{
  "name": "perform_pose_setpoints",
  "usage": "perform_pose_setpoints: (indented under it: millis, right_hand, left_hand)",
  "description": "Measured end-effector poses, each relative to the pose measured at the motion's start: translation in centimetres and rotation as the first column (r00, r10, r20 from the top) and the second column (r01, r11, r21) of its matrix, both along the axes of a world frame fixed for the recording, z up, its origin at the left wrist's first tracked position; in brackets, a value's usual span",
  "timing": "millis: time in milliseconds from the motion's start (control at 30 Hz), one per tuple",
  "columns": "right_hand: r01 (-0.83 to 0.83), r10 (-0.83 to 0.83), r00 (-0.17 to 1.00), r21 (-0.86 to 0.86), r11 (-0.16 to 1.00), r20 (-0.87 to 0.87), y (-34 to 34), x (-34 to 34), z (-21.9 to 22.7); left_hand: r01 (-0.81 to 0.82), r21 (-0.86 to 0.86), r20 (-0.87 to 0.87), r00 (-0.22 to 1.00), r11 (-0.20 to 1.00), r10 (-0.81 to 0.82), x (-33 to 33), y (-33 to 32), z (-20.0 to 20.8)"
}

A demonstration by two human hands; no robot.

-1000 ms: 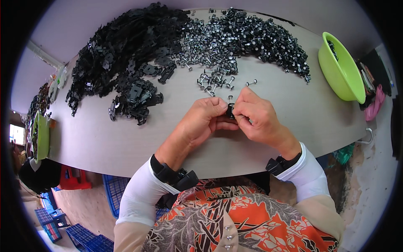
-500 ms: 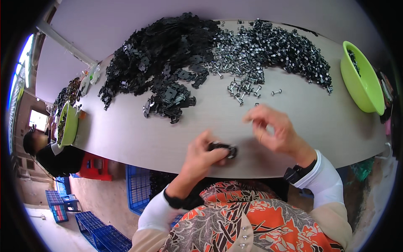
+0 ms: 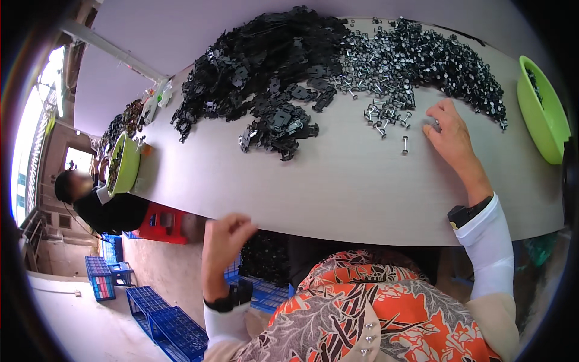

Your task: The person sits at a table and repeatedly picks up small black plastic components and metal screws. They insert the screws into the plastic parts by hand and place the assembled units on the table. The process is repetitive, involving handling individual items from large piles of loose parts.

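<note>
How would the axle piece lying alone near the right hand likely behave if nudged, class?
The axle piece would probably roll sideways, since its dark ends look round and wider than the rod between them. It should probably feel stiff, as that silvery rod looks straight and metallic. It is likely light, being much smaller than the right hand.

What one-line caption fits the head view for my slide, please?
Right hand beside a loose dumbbell-shaped metal piece, left hand by the table's near edge, black parts heaped beyond.
</note>
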State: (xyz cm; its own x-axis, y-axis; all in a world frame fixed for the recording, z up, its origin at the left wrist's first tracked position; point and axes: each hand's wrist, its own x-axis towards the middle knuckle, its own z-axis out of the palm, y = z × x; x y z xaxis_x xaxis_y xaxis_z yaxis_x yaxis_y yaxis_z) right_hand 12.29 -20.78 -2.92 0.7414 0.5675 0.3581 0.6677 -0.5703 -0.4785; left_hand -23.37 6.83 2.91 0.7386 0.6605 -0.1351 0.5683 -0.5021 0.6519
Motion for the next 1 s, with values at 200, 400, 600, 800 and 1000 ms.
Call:
perform_pose_setpoints:
  millis: [200, 400, 600, 800, 1000]
  right_hand:
    - [0.014, -0.015, 1.000, 0.010, 1.000, 0.010, -0.6, 0.7, -0.2]
    - [0.046, -0.044, 0.994, 0.012, 0.999, -0.096, -0.8, 0.4, 0.3]
    - [0.046, -0.047, 0.991, -0.013, 0.999, -0.127, -1.0, 0.0, 0.8]
    - [0.026, -0.025, 0.996, 0.011, 1.000, -0.085, -1.3, 0.3, 0.5]
    - [-0.282, 0.369, 0.919, 0.426, 0.860, -0.138, -0.2, -1.3, 2.3]
  left_hand:
    - [0.232, 0.507, 0.047, 0.954, 0.830, -0.295, 12.9, 3.3, -1.2]
    - [0.321, 0.469, -0.121, 0.946, 0.822, -0.301, 20.2, -0.4, -0.6]
    - [0.228, 0.527, 0.142, 0.926, 0.819, -0.350, 21.4, -1.3, -0.6]
    - [0.487, -0.390, 0.395, 0.855, 0.782, -0.336, 23.4, -4.3, -0.6]
    - [0.561, -0.760, 0.481, 0.825, 0.328, -0.295, 24.5, -6.3, -2.1]
